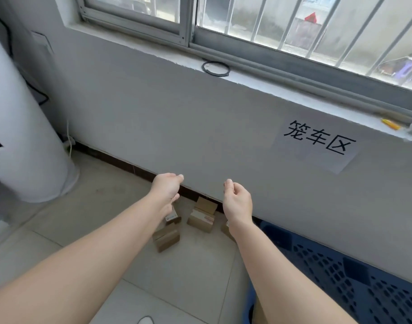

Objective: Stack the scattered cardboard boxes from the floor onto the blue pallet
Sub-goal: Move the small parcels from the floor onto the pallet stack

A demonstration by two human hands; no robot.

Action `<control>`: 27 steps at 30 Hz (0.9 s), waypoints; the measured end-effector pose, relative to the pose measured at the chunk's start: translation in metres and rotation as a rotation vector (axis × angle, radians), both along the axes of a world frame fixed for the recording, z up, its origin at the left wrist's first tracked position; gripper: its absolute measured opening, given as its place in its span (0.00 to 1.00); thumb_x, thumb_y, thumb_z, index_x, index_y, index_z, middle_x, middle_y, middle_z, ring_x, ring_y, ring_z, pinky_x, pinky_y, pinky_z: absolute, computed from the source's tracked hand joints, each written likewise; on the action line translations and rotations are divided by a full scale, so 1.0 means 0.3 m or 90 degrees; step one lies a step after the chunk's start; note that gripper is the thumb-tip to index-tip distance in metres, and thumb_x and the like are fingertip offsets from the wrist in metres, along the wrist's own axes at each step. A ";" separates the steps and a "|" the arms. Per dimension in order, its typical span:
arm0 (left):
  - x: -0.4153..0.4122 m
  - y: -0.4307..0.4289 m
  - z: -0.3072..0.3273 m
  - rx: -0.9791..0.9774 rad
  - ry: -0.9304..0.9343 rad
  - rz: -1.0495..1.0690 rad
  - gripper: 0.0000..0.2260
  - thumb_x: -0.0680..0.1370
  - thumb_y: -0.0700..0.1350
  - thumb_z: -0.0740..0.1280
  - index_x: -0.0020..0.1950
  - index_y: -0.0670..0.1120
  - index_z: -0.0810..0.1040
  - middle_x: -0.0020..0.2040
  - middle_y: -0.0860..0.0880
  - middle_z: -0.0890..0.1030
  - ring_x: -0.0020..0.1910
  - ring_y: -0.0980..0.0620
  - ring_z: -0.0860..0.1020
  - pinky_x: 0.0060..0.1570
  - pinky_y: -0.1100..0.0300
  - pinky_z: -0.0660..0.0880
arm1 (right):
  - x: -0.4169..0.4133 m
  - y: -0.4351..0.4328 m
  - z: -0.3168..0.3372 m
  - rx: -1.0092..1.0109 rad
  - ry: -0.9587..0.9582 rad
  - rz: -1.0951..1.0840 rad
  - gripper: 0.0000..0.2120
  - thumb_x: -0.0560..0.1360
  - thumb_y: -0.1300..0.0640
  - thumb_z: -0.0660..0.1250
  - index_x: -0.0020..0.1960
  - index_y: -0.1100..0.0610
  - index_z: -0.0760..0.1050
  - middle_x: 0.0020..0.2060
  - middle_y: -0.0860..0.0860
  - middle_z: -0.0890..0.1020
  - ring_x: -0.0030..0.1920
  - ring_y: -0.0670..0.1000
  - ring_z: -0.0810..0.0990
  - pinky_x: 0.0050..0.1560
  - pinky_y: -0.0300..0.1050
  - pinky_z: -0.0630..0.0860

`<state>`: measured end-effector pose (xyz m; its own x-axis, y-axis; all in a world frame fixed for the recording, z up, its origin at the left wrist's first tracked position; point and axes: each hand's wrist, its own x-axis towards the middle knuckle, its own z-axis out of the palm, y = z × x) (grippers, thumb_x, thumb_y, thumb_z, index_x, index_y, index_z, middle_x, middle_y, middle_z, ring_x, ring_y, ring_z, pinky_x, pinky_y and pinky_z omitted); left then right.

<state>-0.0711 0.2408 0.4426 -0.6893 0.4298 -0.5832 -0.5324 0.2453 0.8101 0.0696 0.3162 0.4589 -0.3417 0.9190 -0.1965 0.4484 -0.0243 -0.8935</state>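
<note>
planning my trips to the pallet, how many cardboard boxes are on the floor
5: nearest box; left box partly behind the left forearm; centre box; wall box behind it; right box mostly hidden by the right forearm. More may be hidden.

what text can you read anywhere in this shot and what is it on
"笼车区": black characters on the white paper sign stuck to the wall.
Labels on the cardboard boxes: too small and blurred to read.

Roughly five cardboard boxes (166, 238), one blue pallet (340, 277), one paper sign (317, 146).
</note>
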 end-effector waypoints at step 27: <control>-0.668 0.464 -0.732 -0.130 -0.002 0.168 0.19 0.82 0.46 0.60 0.72 0.44 0.68 0.69 0.49 0.73 0.67 0.49 0.71 0.70 0.50 0.66 | -0.840 0.586 -0.709 -0.075 -0.161 0.239 0.22 0.82 0.44 0.51 0.61 0.57 0.74 0.53 0.50 0.79 0.56 0.51 0.76 0.56 0.46 0.70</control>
<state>-0.2714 0.3801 0.2229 -0.7599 0.1104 -0.6406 -0.6012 0.2555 0.7572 -0.1823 0.4919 0.2462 -0.5744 0.7074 -0.4118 0.6493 0.0874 -0.7555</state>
